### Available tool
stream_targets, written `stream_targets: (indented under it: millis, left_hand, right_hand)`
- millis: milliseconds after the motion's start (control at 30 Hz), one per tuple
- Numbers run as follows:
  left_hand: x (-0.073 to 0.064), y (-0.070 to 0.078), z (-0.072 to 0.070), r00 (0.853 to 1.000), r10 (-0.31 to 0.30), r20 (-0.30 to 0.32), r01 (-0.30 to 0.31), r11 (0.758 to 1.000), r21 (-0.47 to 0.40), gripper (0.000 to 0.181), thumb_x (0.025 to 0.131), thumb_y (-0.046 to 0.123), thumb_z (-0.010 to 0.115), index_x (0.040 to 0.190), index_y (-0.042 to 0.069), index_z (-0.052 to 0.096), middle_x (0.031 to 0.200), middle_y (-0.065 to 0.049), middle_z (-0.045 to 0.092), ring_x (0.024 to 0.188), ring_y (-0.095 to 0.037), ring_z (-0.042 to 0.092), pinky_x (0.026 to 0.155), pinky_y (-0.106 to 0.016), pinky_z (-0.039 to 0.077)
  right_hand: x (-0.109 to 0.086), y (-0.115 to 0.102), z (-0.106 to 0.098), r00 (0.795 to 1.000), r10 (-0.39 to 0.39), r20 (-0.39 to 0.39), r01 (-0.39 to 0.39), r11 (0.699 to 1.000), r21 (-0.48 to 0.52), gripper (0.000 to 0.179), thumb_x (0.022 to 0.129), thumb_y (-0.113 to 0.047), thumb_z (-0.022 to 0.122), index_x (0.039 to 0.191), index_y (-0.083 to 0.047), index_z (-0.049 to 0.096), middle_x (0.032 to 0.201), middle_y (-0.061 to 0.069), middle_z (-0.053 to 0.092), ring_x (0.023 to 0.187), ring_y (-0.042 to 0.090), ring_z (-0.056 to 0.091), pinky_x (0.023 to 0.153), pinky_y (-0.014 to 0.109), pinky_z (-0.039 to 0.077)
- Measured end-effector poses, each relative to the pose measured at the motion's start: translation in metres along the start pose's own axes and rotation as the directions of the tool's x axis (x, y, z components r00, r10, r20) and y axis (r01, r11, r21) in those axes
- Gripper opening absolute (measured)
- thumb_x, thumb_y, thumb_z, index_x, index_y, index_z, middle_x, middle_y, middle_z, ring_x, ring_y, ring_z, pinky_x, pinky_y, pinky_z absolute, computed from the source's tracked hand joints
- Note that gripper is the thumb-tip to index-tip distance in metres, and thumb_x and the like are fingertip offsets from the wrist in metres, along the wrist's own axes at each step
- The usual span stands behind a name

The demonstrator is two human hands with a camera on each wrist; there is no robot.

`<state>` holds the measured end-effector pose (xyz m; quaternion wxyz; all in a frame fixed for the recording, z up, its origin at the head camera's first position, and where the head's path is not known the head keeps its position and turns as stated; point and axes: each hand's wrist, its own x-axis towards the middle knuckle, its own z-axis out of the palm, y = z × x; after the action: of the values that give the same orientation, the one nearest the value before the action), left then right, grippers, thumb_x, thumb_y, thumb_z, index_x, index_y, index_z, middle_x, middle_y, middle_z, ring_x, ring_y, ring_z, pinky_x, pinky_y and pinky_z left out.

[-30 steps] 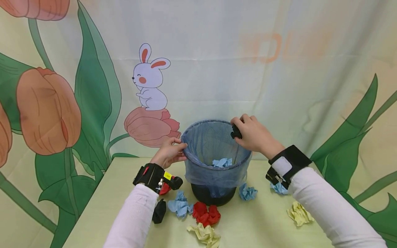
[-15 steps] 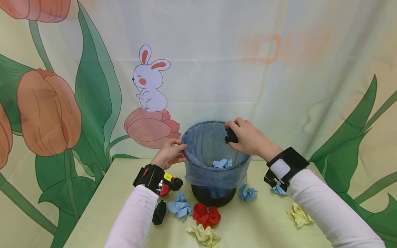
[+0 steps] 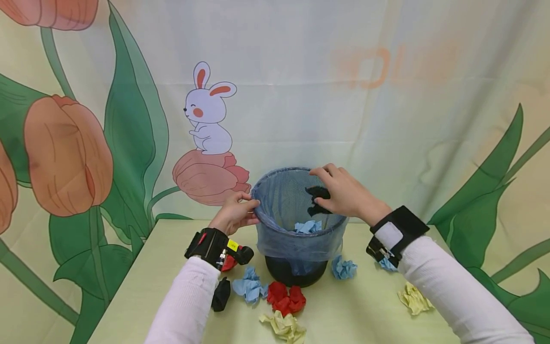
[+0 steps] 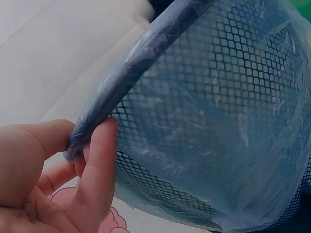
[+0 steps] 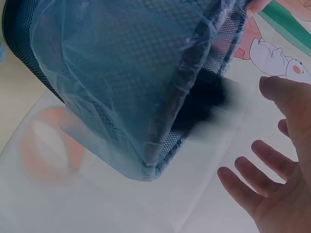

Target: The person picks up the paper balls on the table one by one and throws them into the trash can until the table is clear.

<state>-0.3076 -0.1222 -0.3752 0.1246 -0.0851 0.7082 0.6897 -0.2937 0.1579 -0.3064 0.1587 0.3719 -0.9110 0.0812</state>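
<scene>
A dark mesh wastebasket (image 3: 296, 273) lined with a translucent blue bag (image 3: 283, 246) stands upright on the table. My left hand (image 3: 234, 212) pinches its left rim, the thumb and fingers on either side in the left wrist view. Over the opening's right side, my right hand (image 3: 345, 195) has its fingers spread. A crumpled black paper ball (image 3: 317, 199) is just below and left of those fingers; in the right wrist view the blurred black ball (image 5: 201, 102) is apart from the fingertips, at the basket's mouth. A crumpled light-blue paper ball (image 3: 308, 226) lies inside the basket.
Around the basket lie crumpled papers: blue (image 3: 249, 285), red (image 3: 285, 298), yellow (image 3: 284, 327) and black (image 3: 221, 294) in front, another blue ball (image 3: 343, 267) at its right, and a yellow one (image 3: 415, 298) farther right. A printed curtain (image 3: 292, 119) hangs behind the table.
My right hand has moved left and slightly down over the basket. Its fingers have opened, letting go of the black paper ball, which now drops. My left hand has stayed on the rim.
</scene>
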Motion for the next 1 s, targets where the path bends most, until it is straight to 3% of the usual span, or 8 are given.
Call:
stream_targets:
  millis: [367,1000]
  left_hand:
    - [-0.001,0.001,0.0,1.0,-0.003,0.007,0.003,1.0,0.011,0.019,0.092,0.014,0.055,0.103,0.009,0.04,0.087,-0.008,0.045,0.059,-0.013,0.055,0.06,-0.026,0.057]
    - [-0.002,0.001,0.001,1.0,0.005,-0.002,-0.005,1.0,0.015,0.021,0.091,0.012,0.056,0.105,0.009,0.041,0.088,-0.01,0.047,0.061,-0.014,0.057,0.062,-0.028,0.057]
  right_hand:
    - [-0.006,-0.002,0.003,0.999,0.011,0.03,-0.009,0.999,-0.051,0.063,0.087,-0.037,0.06,0.141,-0.014,0.037,0.139,0.016,0.039,0.121,0.036,0.042,0.092,0.049,0.044]
    - [-0.025,0.029,0.013,0.987,0.15,-0.054,-0.151,0.988,-0.028,0.054,0.089,-0.033,0.059,0.135,-0.01,0.043,0.132,0.017,0.045,0.116,0.038,0.046,0.085,0.051,0.046]
